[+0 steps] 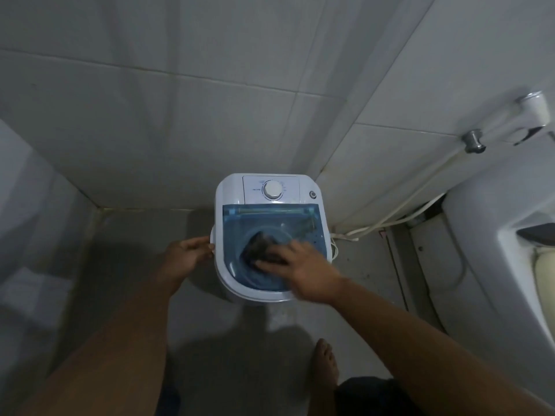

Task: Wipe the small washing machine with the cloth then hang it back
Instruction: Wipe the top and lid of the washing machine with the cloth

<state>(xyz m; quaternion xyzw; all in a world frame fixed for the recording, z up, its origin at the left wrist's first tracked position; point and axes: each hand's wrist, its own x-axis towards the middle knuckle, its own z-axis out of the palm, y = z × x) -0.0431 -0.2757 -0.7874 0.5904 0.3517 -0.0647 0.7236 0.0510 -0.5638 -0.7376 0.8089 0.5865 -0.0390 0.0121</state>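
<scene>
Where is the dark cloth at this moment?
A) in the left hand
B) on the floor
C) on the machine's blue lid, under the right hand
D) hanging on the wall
C: the right hand presses the cloth flat on the lid of the washing machine.

The dull grey floor carries the small washing machine, which stands at its far edge, close against the tiled wall. Just right of the machine a pale hose lies along the foot of the wall, leading towards a white ceramic fixture that stands well to the machine's right. In front of the machine and slightly to its right, a bare foot rests flat on the floor.
</scene>
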